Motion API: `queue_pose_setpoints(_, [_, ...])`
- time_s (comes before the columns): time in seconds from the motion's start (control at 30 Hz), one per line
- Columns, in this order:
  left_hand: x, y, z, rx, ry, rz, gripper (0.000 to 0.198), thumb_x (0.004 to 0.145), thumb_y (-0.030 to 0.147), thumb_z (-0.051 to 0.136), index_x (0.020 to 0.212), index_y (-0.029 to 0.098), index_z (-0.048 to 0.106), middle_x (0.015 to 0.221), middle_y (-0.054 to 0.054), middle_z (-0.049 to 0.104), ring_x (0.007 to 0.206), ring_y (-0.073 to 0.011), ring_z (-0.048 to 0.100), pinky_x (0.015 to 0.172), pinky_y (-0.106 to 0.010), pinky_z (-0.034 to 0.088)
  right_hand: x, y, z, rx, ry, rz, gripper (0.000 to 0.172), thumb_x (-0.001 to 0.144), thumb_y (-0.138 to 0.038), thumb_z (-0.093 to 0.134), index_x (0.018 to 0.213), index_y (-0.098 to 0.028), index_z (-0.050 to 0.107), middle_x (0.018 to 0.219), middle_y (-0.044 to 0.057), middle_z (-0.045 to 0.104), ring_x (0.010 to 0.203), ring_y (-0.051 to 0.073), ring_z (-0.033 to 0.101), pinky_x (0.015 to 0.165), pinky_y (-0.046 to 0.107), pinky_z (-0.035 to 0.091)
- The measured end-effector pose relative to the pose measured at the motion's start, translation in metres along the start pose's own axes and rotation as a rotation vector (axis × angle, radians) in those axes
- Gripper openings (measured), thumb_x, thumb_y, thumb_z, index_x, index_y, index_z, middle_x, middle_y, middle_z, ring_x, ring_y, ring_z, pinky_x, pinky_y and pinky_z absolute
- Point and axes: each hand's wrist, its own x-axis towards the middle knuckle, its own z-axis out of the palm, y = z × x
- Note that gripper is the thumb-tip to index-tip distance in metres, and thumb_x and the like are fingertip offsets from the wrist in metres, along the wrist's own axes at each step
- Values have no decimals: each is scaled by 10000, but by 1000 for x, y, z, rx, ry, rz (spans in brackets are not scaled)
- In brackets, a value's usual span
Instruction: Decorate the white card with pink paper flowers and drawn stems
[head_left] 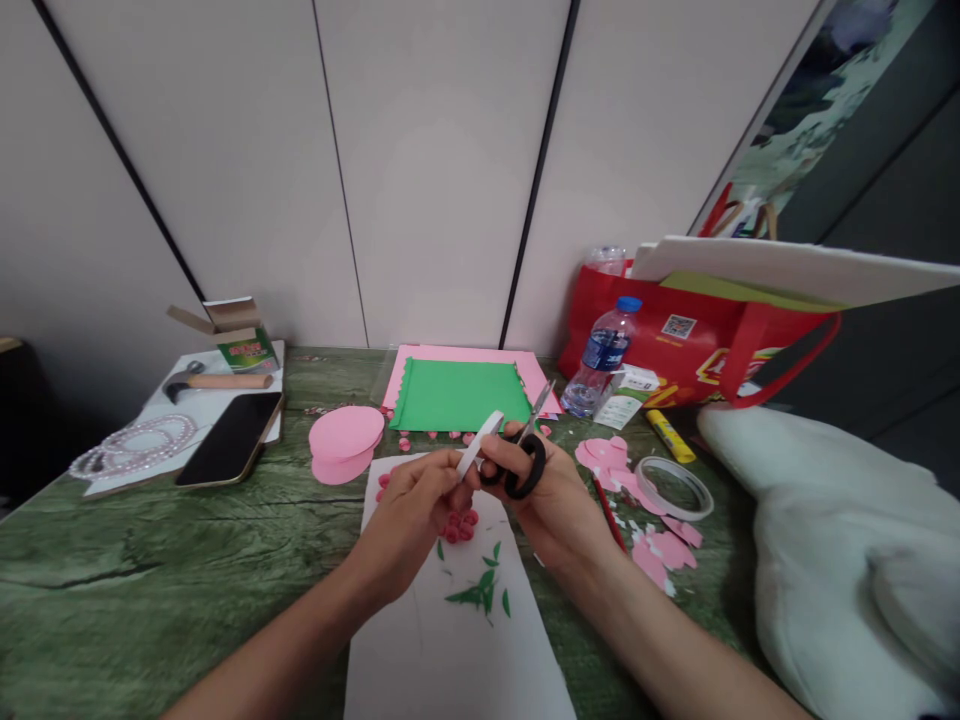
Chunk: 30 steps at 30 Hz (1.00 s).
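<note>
My left hand [409, 515] pinches a narrow white strip [482, 443], which slants up toward the right between its fingers. In my right hand [559, 500] are scissors with black handles [535, 468]; their metal blades point up and away from me. The right thumb and fingers also meet the strip's side, close to my left fingertips. Under both hands lies a white sheet [450, 665]. On it are small red-pink rolled pieces [460, 525], partly hidden by my left hand, and green leaf-shaped cuttings [480, 596].
Behind the hands lies green paper [457, 395] over pink sheets. Pink ovals [345, 437], a phone [231, 440], a hammer [225, 381] and beads [142, 445] are left. Rightward are a bottle [604, 355], red bag [660, 325], tape roll [703, 500], pink scraps [660, 555] and a white plush object [825, 560].
</note>
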Motion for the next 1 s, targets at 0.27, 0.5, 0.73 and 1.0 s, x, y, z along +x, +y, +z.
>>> queue_pose_setpoints(0.27, [1,0,-3,-70,-47,-7,100,659,194,479,604,145,547,555,17,422,555,-106,384,538,-248,317,0,2,1,-9,12,-15,346,602,-248,768,767,-181,471,550,-44,539,526,101,514,531,229,420])
queue_pose_setpoints(0.5, [1,4,-4,15,-121,-13,177,752,286,491,735,144,596,644,-8,498,594,-122,434,584,-276,359,4,-4,-1,30,36,-5,368,602,-226,774,767,-187,448,536,-58,530,505,94,518,520,225,450])
queue_pose_setpoints(0.73, [4,-1,-13,224,-51,27,261,838,370,502,793,151,636,730,-27,585,635,-123,496,621,-278,405,6,-4,-1,13,118,-19,403,562,-205,799,785,-175,465,520,-64,541,495,84,535,519,201,465])
queue_pose_setpoints(1.0, [3,3,-13,337,-45,48,261,833,360,517,735,154,644,744,-28,605,649,-123,506,634,-272,409,9,-6,-6,-13,81,-39,371,573,-257,801,762,-178,492,558,-44,584,533,96,568,569,217,479])
